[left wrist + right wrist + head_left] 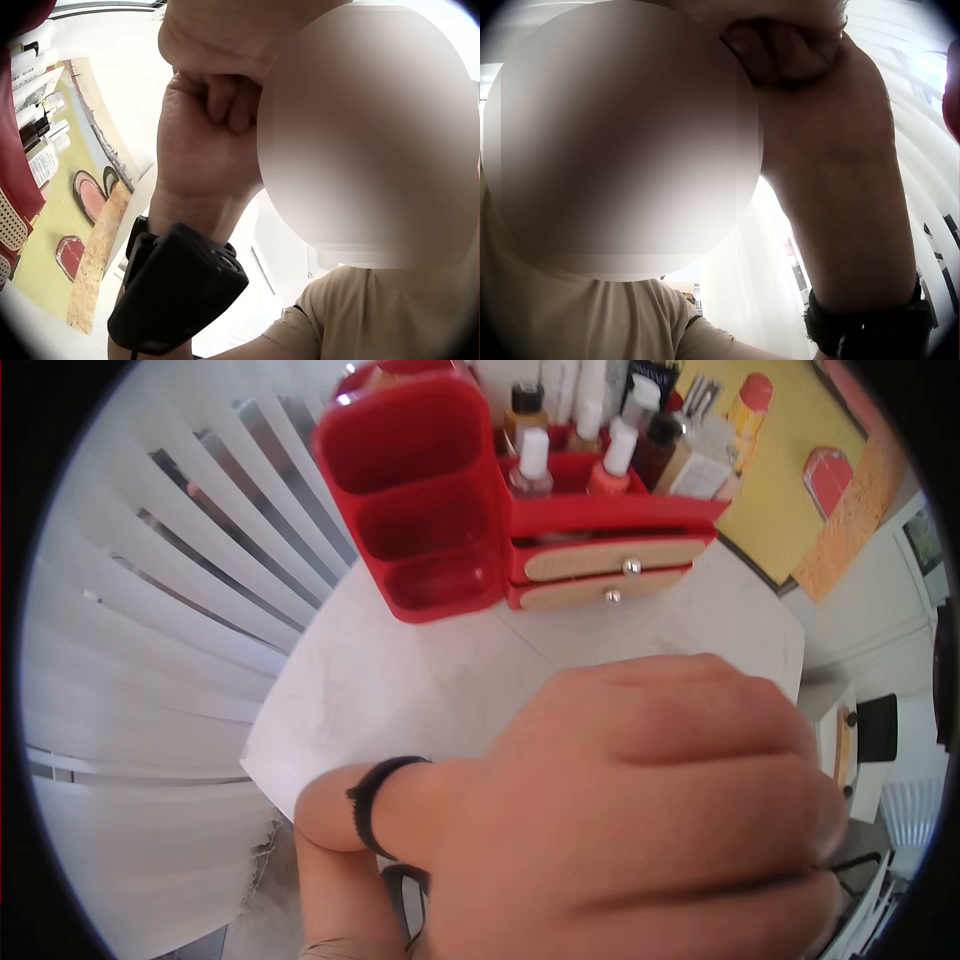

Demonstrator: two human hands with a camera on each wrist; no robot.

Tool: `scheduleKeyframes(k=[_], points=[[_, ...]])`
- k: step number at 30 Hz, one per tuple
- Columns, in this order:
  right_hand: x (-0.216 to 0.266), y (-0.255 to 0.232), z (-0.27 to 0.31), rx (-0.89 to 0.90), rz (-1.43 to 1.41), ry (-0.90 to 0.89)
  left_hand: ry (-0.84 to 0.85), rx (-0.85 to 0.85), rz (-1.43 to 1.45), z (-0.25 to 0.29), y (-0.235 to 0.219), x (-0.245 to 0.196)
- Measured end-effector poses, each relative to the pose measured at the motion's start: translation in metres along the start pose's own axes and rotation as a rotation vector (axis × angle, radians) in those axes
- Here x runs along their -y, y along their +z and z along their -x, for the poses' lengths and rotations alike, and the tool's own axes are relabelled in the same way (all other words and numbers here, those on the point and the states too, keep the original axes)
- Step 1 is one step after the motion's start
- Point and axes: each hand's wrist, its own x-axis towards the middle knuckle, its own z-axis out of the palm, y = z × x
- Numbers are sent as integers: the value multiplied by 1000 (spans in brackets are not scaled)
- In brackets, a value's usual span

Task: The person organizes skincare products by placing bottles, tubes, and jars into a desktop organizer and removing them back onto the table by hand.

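My left hand [640, 790] looms large in the head view, its back to the camera and its fingers curled in. A black strap [370, 810] circles that wrist. The left wrist view shows my right hand [195, 142] raised near the head, fingers folded toward the palm, with a black wrist camera [176, 289] strapped below it. In that view the heel of my left hand overlaps the top of the right. Neither hand shows an object in its grasp. Beyond them, on a white table [380, 700], stands a red organizer [420, 560] with two small drawers.
Several bottles, among them a white-capped nail polish [530, 465], stand in the organizer. A yellow painted board [790, 480] leans behind it at the right. White slatted blinds [150, 620] run along the left. A beige shirt [367, 311] shows below the raised arms.
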Motion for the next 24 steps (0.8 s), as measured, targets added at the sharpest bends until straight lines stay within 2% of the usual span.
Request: scheduleKeyframes(k=[4, 5, 12, 19, 24], points=[[-4, 7, 11, 23, -16, 63, -38, -70, -22, 14, -5, -27], [-4, 9, 13, 27, -23, 67, -46, -77, -32, 14, -15, -12], [-5, 22, 25, 40, -62, 83, -93, -105, -91, 27, -11, -15], [-1, 26, 30, 32, -49, 75, -104, -108, -110, 28, 0, -22], [4, 27, 35, 27, -40, 72, -112, -111, -123, 35, 24, -36]])
